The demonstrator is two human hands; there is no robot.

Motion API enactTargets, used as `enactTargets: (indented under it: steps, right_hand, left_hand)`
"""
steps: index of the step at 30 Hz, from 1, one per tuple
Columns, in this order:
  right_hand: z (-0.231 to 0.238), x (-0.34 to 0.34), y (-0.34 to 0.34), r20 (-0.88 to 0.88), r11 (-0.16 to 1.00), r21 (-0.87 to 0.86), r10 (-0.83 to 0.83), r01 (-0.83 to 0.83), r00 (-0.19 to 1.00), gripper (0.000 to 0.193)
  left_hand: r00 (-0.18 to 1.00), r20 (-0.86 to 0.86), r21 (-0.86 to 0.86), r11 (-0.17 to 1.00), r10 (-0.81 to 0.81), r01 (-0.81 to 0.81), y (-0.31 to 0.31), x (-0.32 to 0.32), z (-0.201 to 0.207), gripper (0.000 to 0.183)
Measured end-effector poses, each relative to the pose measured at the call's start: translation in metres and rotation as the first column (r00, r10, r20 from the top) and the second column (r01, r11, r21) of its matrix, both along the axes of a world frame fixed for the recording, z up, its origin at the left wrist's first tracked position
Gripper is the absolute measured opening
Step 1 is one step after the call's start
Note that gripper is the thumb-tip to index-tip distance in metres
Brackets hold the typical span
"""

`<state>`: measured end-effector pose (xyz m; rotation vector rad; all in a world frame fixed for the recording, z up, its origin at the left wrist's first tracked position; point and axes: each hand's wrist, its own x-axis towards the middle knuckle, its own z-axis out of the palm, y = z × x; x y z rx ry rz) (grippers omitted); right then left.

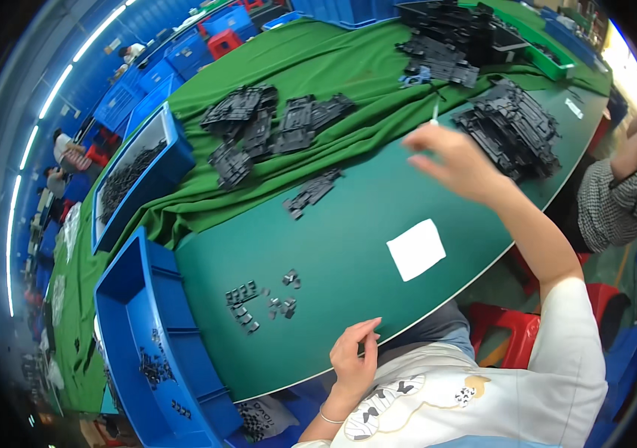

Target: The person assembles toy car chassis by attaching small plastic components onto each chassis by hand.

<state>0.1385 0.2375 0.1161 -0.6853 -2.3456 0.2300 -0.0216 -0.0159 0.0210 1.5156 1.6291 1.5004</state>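
Observation:
My right hand (449, 160) is raised over the far right of the green table, fingers bent. A thin white stick-like tool (435, 111) rises from its fingers; its lower part is hidden in the hand. Just right of it lies a pile of black plastic frames (512, 131). My left hand (356, 355) hovers by the table's near edge, its thumb and fingers apart around nothing. A white square sheet (417, 250) lies between the hands. To the left are small black clips (242, 305), some in rows, and loose black pieces (282, 306). Farther back lies a narrow black part (314, 193).
An open blue bin (155, 299) with a few black parts stands along the left edge. Beyond it is another blue bin (176, 142) full of black pieces. Black frames (297, 123) sit on rumpled green cloth (318, 60). Another person's arm (635, 145) shows at right, near red stools (509, 328).

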Motion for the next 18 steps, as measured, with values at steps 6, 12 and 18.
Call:
enactTargets:
  steps: [6,12,18]
  right_hand:
    - [-0.051,-0.154,0.113,0.071,0.888,-0.386,-0.242,0.250,0.968,0.052]
    - [-0.092,-0.201,0.155,0.049,0.725,-0.593,-0.402,0.350,0.914,0.071]
    - [-0.046,-0.154,0.118,-0.255,0.618,-0.786,-0.273,-0.034,0.928,0.053]
  left_hand:
    - [0.923,-0.197,0.102,0.944,0.329,-0.315,-0.017,-0.025,-0.012,0.023]
    - [0.894,-0.267,0.180,0.930,0.360,-0.321,-0.013,-0.026,-0.020,0.024]
    - [0.934,-0.202,0.247,0.938,0.294,-0.241,-0.018,-0.035,-0.019,0.025]
